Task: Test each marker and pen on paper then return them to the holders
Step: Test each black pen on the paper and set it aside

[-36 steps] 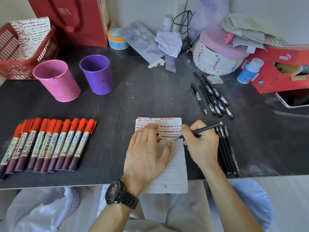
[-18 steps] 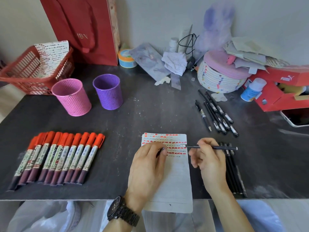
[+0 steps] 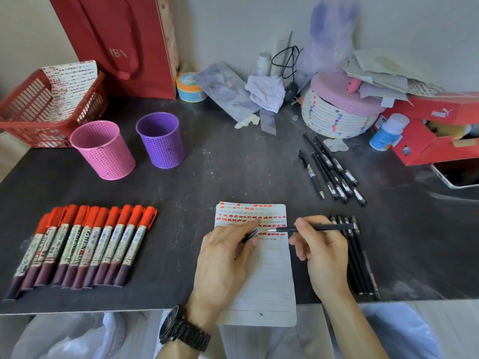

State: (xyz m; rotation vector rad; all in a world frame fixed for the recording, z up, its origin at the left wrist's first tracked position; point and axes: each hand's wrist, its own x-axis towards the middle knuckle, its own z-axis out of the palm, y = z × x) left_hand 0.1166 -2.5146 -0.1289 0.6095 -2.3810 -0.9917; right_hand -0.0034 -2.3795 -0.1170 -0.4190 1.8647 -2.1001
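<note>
Lined paper (image 3: 269, 275), lying at the near edge of the dark worktop (image 3: 233, 172) and overhanging it slightly, carries rows of red test marks and small scribbles on its upper part; the writing is too small to read. The right hand (image 3: 321, 251) holds a black pen (image 3: 311, 229) almost horizontally in a pinching grip, its tip over the marked rows. The left hand (image 3: 225, 260) rests on the paper's left side, fingers curled around a small dark pen cap (image 3: 250, 235); a black wristwatch (image 3: 184, 330) sits on that wrist. Just right of the right hand lies a row of black pens (image 3: 359, 268), side by side; a second group of black pens (image 3: 334, 169) lies farther back, fanned loosely. At the left, ten red-capped markers (image 3: 83, 244) lie in a touching row, their labels partly legible as "ZHEN". Behind them stand a pink perforated holder (image 3: 103, 149) and, just beside it, a purple perforated holder (image 3: 160, 139). Farther back: a red basket (image 3: 28, 117) holding marked paper, a red shopping bag (image 3: 121, 42) printed "HBA" or similar, and at the right a red shoebox (image 3: 435, 120) marked "PUMA".
</note>
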